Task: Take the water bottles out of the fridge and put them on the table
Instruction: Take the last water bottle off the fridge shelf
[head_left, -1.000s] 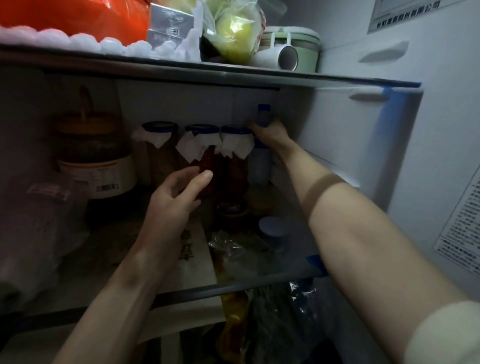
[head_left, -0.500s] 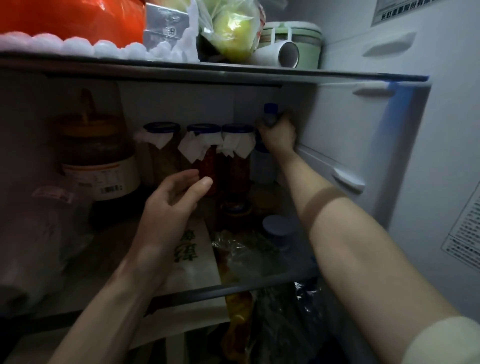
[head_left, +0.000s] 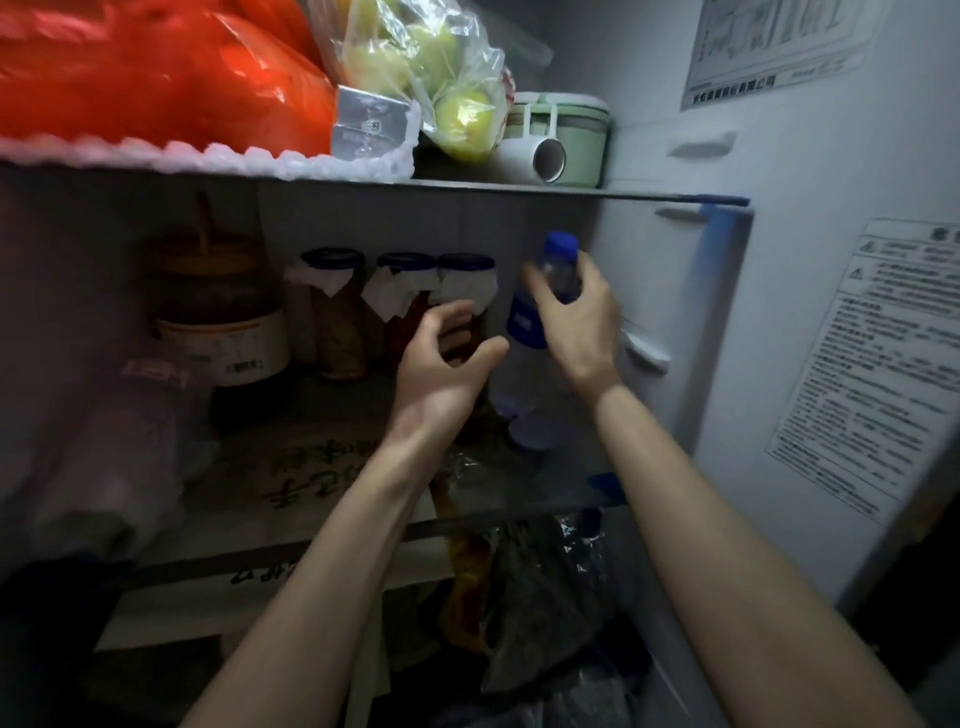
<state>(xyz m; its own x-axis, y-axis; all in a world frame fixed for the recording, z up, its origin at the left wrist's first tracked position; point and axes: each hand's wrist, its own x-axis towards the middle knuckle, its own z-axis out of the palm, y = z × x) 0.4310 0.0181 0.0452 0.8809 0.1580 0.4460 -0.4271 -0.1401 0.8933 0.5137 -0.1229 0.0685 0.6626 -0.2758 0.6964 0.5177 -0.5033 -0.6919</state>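
- Both forearms stretched forward into the fridge (head_left: 810, 322), bare, above the middle shelf (head_left: 322, 457).
- Right hand (head_left: 576, 322) raised, fingers curled round the neck of the water bottle (head_left: 558, 265) (blue cap, blue label, writing blurred).
- Bottle upright, near the right wall, beside three paper-topped jars (head_left: 400, 306).
- Left hand (head_left: 441, 364) palm up, fingers loosely curved and spread, holding nothing, just left of the bottle.
- Printed sticker (head_left: 872, 395) on the wall, unreadable.

Head view, close, facing fridge shelves (head_left: 467, 189).
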